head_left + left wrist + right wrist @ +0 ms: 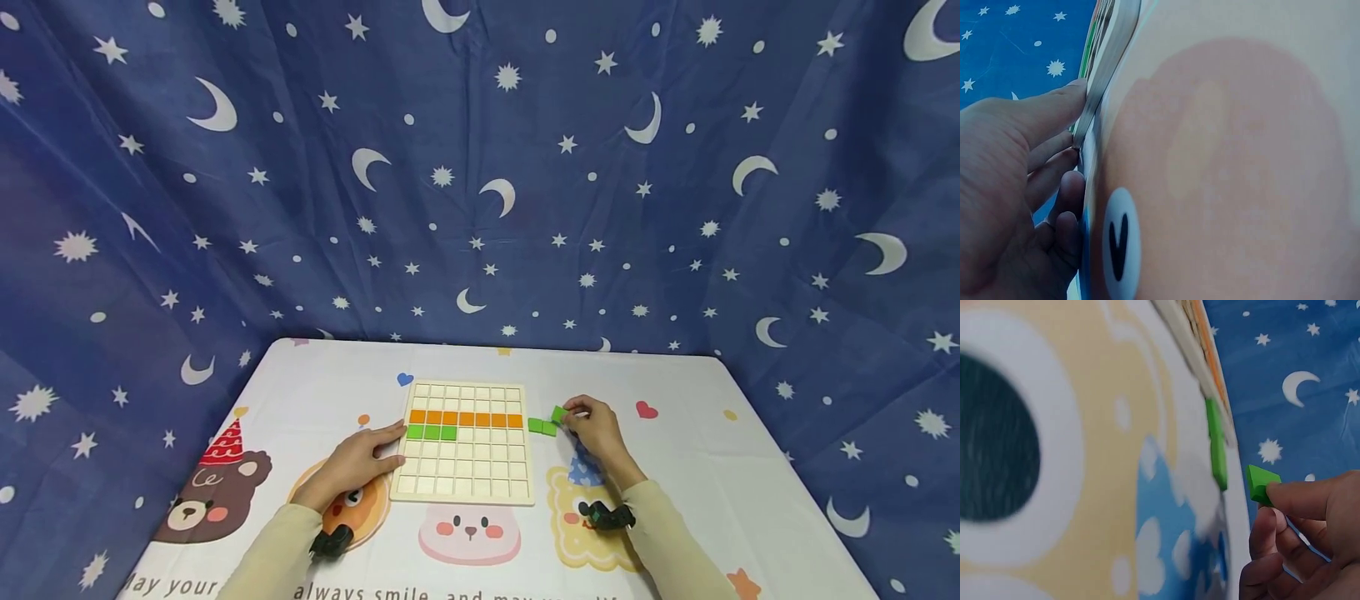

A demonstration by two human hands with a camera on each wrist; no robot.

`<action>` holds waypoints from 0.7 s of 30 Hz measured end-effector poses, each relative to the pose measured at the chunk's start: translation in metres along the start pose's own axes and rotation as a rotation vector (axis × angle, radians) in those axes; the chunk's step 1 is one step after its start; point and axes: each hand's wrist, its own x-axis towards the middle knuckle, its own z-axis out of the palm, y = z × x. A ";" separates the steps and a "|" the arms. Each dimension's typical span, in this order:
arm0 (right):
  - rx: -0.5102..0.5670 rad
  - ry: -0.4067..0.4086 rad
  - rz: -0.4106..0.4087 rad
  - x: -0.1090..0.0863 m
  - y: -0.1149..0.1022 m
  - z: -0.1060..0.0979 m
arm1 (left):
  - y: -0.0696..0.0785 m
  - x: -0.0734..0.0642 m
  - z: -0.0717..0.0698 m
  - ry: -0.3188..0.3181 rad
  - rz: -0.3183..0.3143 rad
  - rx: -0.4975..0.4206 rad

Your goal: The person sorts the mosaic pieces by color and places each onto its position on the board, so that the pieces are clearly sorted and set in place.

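A pale wooden grid board (480, 473) lies on the table, one row filled with orange square tiles (467, 418). In the row just below, three green tiles (432, 432) sit in the leftmost cells. My left hand (358, 463) rests at the board's left edge, its thumb and fingertips against the rim, as the left wrist view also shows. My right hand (596, 429) pinches a green square tile (1262, 481) between thumb and fingers, raised off the table to the right of the board. Two loose green tiles (542, 427) lie between that hand and the board.
The white tablecloth (675, 467) carries printed cartoon animals, hearts and lettering. Behind the table and at its sides hangs a dark blue curtain (480, 208) with moons and stars. A black wrist camera (606, 516) is strapped to the right wrist, another (332, 542) to the left.
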 end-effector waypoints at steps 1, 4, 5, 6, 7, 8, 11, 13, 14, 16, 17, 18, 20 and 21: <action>0.007 0.003 -0.006 -0.001 -0.002 0.000 | 0.000 0.000 0.000 0.000 0.002 -0.001; 0.025 0.003 -0.013 -0.005 -0.008 0.000 | 0.001 0.000 -0.001 -0.001 0.005 -0.002; 0.034 0.001 -0.015 -0.006 -0.010 0.000 | 0.001 0.000 -0.001 -0.002 0.005 -0.003; 0.041 -0.002 -0.018 -0.007 -0.013 0.000 | 0.001 0.000 -0.001 -0.002 0.005 -0.004; 0.045 -0.005 -0.024 -0.008 -0.015 0.000 | 0.001 0.000 0.000 -0.003 0.004 -0.004; 0.045 -0.010 -0.030 -0.010 -0.017 0.001 | 0.001 0.000 0.000 -0.003 0.003 -0.005; 0.044 -0.020 -0.066 -0.014 -0.023 0.002 | 0.001 0.000 0.000 -0.002 0.001 -0.008; 0.040 -0.022 -0.090 -0.017 -0.027 0.004 | 0.001 0.000 0.000 -0.002 0.001 -0.008; 0.040 -0.025 -0.100 -0.019 -0.029 0.004 | 0.001 0.000 0.000 -0.001 0.001 -0.008; 0.043 -0.031 -0.109 -0.021 -0.032 0.006 | 0.001 0.000 0.000 0.000 0.001 -0.005; 0.045 -0.035 -0.111 -0.022 -0.034 0.007 | 0.001 0.000 0.000 0.001 0.000 -0.006; 0.049 -0.039 -0.111 -0.024 -0.036 0.008 | 0.001 0.000 0.000 0.000 -0.001 -0.005; 0.054 -0.049 -0.114 -0.026 -0.038 0.010 | 0.001 0.000 0.000 0.000 0.000 -0.003; 0.056 -0.052 -0.116 -0.026 -0.040 0.011 | 0.001 0.000 0.000 0.000 0.001 -0.002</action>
